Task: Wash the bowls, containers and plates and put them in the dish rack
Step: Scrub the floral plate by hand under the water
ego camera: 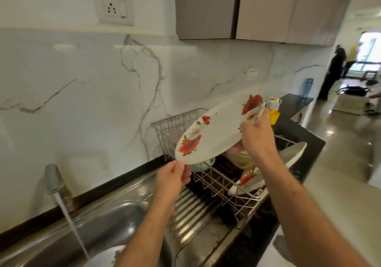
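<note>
1. The plate [216,130], white with red flowers, hangs tilted above the rack [224,186] at centre right of the frame, touching nothing but the two hands.
2. The left hand [173,176] pinches the plate's lower rim between thumb and curled fingers; the right hand [256,134] grips the upper rim, fingers curled round the edge. Both grips sit on the rim only, and the plate is likely wet, so a slip at either end could drop it onto the wires or the dishes below.
3. The rack already holds a flowered plate [247,181] low at the front, a grey plate [292,154] leaning at the right, and bowls [239,157] under the held plate. Free slots look few, so the plate could knock a neighbour on its way down or lean loose and slide out.
4. The rack's near corner sits close to the bench [299,139] edge; a hard push could shift it.
5. The tap [54,179], lower left, runs into the sink [107,215] unattended, so water is wasted and may splash off the dish [101,256] beneath.
</note>
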